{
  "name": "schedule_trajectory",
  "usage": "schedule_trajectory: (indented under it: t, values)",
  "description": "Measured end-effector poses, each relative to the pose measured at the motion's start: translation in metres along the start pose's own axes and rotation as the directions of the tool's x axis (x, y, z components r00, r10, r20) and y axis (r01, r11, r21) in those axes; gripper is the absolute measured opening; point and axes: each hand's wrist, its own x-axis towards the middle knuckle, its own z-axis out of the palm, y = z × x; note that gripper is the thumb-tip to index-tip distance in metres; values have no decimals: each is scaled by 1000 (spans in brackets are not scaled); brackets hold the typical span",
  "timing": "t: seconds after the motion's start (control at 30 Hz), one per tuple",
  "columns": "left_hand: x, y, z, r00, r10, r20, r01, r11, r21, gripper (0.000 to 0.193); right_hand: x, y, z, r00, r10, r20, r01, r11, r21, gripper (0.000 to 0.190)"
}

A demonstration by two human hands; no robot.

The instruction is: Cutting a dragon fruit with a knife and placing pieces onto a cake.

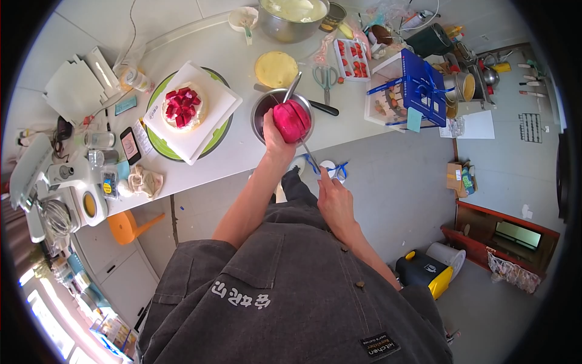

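My left hand (278, 139) holds a peeled red dragon fruit (291, 120) over a steel bowl (260, 119); cuts show in the fruit's flesh. My right hand (334, 193) grips a thin metal tool (310, 154), probably a knife, whose far end reaches the fruit's underside. Another metal handle (293, 86) leans out of the bowl. A black-handled spatula or knife (323, 108) lies behind the bowl. To the left, a cream-covered cake (202, 109) topped with red fruit cubes (183, 107) stands on white boards (227, 98) over a green turntable (157, 139). A yellow cake layer (276, 69) lies beyond the bowl.
Scissors (325, 82), a strawberry tray (352, 59) and a blue-trimmed cake box (413, 91) stand at the right. A large cream-filled bowl (293, 25) is at the back. A phone (131, 145), jars (100, 139) and a stand mixer (63, 170) occupy the left. The table's front edge (209, 176) is near me.
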Motion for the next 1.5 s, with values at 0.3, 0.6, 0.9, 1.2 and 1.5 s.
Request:
schedule_trajectory:
  t: [0.3,0.6,0.9,1.2,1.5]
  values:
    - [-3,1,1,1000,17,20,-17,1000,5,53,2,5,6,1000,-11,-10,11,999,38,37]
    - [-13,9,21,999,-25,24,26,998,-54,50,8,16,17,998,-29,-64,34,996,77,37]
    - [3,12,9,996,11,86,-7,999,-37,48,11,11,13,987,-70,-148,92,985,148,36]
    - [1,21,21,1000,-12,20,13,999,-40,45,10,-8,-11,957,-156,-246,185,977,101,41]
    - [1,17,20,999,-5,39,6,1000,-9,45,5,-8,-5,962,-164,-219,174,984,27,41]
